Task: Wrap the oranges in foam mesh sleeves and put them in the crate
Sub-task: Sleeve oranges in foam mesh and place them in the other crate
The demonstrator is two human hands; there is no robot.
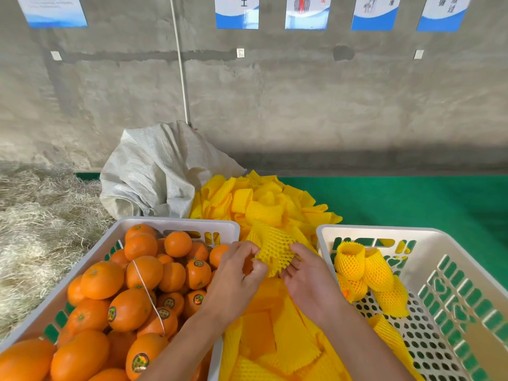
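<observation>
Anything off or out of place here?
One oddity: a loose white string lies draped across the oranges in the left crate. Otherwise nothing looks spilled or damaged.

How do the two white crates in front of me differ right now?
The left crate is piled high with bare oranges, several bearing round stickers; the right crate holds only a few oranges already in yellow foam mesh sleeves, bunched toward its far-left corner. The left crate's floor is hidden under fruit; much of the right crate's perforated floor is bare. Both are white plastic with slotted walls, on either side of the loose sleeve pile.
</observation>
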